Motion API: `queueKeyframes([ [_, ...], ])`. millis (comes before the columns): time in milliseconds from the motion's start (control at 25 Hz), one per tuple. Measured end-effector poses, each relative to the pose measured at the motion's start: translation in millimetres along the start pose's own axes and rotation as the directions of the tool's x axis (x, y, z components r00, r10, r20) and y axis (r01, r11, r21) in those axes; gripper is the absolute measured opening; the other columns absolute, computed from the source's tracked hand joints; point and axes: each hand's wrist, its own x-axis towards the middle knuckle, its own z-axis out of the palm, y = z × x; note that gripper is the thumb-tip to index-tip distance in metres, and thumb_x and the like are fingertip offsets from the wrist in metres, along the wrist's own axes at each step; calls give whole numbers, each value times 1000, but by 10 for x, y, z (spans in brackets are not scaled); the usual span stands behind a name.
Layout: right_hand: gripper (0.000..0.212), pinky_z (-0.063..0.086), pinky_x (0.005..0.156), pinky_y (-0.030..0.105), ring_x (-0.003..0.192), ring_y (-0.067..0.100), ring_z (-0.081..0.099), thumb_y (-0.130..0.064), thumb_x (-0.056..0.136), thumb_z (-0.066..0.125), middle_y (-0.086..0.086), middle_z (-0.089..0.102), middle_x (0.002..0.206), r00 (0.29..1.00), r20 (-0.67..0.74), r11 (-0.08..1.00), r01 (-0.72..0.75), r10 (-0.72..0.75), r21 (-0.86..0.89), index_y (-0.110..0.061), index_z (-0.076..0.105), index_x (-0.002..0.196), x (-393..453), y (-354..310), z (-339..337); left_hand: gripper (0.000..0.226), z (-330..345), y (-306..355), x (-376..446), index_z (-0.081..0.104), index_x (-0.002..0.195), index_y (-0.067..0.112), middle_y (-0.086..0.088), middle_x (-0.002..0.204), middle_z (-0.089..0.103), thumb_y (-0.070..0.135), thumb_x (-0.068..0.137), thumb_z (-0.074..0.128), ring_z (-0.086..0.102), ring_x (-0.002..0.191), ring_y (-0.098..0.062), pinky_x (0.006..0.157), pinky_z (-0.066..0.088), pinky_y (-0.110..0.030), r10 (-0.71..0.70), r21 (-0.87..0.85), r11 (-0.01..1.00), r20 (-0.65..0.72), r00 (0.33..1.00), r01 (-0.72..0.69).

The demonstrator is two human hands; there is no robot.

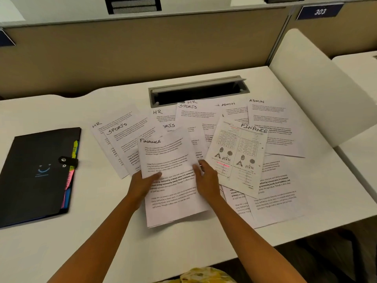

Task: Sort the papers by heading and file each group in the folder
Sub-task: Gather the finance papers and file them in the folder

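Still sorting — left hand point(142, 183) and right hand point(206, 178) both pinch one Finance sheet point(169, 176); next, the other Finance page point(236, 152).

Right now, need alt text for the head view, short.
Both hands, left hand and right hand, hold a sheet headed FINANCE by its side edges over papers headed HR, SPORTS, ADMIN and FINANCE, spread on a white desk. A closed black folder with coloured tabs lies to the left.
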Motion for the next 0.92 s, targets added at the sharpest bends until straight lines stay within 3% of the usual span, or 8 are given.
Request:
queueKeyframes([
  [80, 31, 52, 71, 23, 89, 16, 65, -41, 96, 54, 0, 68, 102, 999, -22, 999, -36, 36, -5, -15, 59, 112, 91, 36, -135, 41, -21, -46, 5, 59, 119, 21, -3, 112, 70, 10, 82, 73, 71, 90, -23, 81, 58, -49, 3, 48, 999, -13, 1000, -2],
  [120, 36, 54, 77, 30, 96, 20, 63, -44, 92, 59, 2, 66, 106, 989, -125, 995, -85, 77, -60, -16, 57, 114, 174, 106, -248, 44, -41, -61, 13, 59, 122, 20, -2, 112, 70, 9, 82, 73, 70, 92, -21, 82, 58, -47, 5, 53, 999, -18, 1000, -4],
  [240, 78, 42, 96, 47, 121, 35, 45, -55, 71, 77, 16, 49, 132, 833, -467, 820, -472, 297, -322, -13, 43, 128, 405, 370, -740, 47, -66, -69, 19, 57, 126, 19, -1, 113, 69, 10, 83, 73, 69, 95, -20, 79, 58, -40, 34, 53, 998, -25, 999, -33],
  [320, 108, 34, 104, 53, 131, 39, 33, -61, 59, 82, 19, 32, 144, 739, -479, 688, -650, 473, -324, -11, 29, 138, 500, 476, -1012, 44, -74, -76, 26, 58, 123, 20, -2, 113, 69, 10, 83, 73, 69, 94, -20, 80, 58, -41, 39, 62, 997, -30, 999, -37],
  [440, 126, 34, 105, 55, 136, 41, 28, -52, 52, 89, 21, 20, 150, 709, -424, 675, -691, 563, -258, -10, 14, 144, 584, 523, -1160, 43, -87, -75, 51, 58, 122, 21, -2, 114, 69, 12, 83, 73, 69, 95, -22, 84, 57, -46, 45, 72, 997, -37, 998, -42],
  [600, 106, 50, 83, 43, 113, 38, 55, -29, 61, 92, 20, 45, 135, 733, -442, 798, -600, 518, -59, -12, 22, 139, 602, 493, -1160, 44, -101, -106, 89, 56, 126, 20, -4, 116, 68, 14, 85, 71, 69, 97, -23, 83, 57, -45, 45, 87, 995, -41, 998, -41],
  [760, 37, 50, 83, 41, 106, 36, 62, -25, 92, 64, 17, 65, 119, 785, -431, 878, -477, 445, 38, -6, 55, 122, 566, 667, -1191, 44, -111, -96, 91, 55, 128, 19, -4, 116, 68, 12, 87, 68, 68, 96, -22, 76, 57, -37, 53, 80, 996, -75, 996, -47],
  [920, 25, 49, 66, 27, 90, 24, 63, -22, 95, 59, 8, 67, 104, 839, -326, 883, -329, 436, 335, -7, 63, 115, 406, 737, -1216, 43, -125, -95, 77, 54, 129, 19, -5, 116, 68, 11, 89, 66, 68, 94, -22, 70, 57, -34, 40, 77, 996, -67, 997, -34],
])
